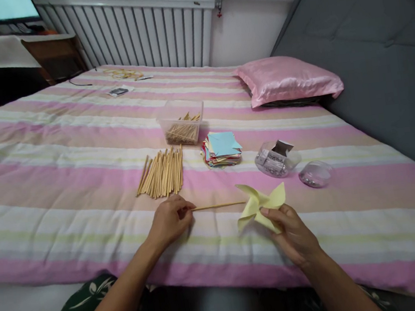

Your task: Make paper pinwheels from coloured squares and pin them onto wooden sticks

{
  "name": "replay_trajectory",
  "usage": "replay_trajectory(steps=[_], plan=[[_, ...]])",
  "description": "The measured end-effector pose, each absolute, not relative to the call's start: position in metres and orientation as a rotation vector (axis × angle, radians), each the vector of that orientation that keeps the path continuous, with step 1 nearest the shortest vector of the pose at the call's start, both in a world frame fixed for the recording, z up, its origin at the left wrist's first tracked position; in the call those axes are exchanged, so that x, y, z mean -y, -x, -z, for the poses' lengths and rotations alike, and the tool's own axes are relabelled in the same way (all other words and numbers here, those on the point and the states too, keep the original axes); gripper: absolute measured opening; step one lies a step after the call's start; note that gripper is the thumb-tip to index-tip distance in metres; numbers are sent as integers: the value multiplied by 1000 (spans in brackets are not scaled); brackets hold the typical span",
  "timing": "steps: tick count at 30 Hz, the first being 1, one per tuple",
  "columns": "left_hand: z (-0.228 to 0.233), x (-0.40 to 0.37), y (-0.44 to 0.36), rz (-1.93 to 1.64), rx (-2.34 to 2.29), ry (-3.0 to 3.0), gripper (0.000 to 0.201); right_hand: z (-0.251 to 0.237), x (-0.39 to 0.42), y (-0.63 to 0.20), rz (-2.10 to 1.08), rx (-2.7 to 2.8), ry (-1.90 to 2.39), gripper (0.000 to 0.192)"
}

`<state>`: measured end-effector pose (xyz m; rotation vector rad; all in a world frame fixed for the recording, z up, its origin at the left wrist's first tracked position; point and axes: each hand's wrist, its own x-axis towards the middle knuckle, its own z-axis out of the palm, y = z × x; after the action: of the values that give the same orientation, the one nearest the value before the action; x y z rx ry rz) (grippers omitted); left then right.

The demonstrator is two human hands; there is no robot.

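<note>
Head view, left to right: a loose bundle of thin wooden sticks [161, 174] lies fanned on the pink-and-cream striped bedspread [41, 160], close enough to be reached without leaning. Just below it the left hand [170, 221] rests on the cover with fingers curled, pinching the near end of a single thin wooden stick [219, 205] that runs level to the right; holding it by the very end leaves the whole shaft free and lets the far tip meet the paper. Behind, a clear plastic tub [182, 123] keeps more sticks together, and beside it sits a stack of coloured square papers [222, 149], light blue on top. At the stick's far tip is a pale yellow folded paper pinwheel [261, 203], held up off the bedspread by the right hand [292, 233], whose thumb and fingers close on its lower blade, so the centre faces the stick. Further right lie a clear round container of small metal pins [276, 159] and its transparent domed lid [315, 173], set apart. A pink satin pillow [287, 81] lies beyond.
</note>
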<state>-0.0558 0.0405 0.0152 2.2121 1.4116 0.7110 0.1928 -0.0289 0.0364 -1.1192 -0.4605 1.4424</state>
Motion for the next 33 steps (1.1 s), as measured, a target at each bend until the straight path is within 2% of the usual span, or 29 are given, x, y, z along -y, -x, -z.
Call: replay_trajectory(steps=[6, 12, 17, 23, 28, 33], plan=[[-11, -47, 61, -873, -1501, -2168, 20, -37, 29, -194, -1438, 467, 1089, 31], [-13, -38, 57, -991, -1688, -2144, 24, -36, 28, -195, -1436, 487, 1137, 25], [-10, -26, 36, -708, -1622, -2187, 37, -34, 27, -198, -1464, 425, 1106, 16], [-6, -18, 17, -413, -1647, -2343, 37, -33, 26, -198, -1461, 424, 1111, 21], [-7, -18, 19, -607, -1578, -2267, 26, -36, 27, -198, -1468, 466, 1143, 22], [-8, -20, 21, -726, -1582, -2159, 25, -37, 27, -197, -1491, 407, 1105, 25]])
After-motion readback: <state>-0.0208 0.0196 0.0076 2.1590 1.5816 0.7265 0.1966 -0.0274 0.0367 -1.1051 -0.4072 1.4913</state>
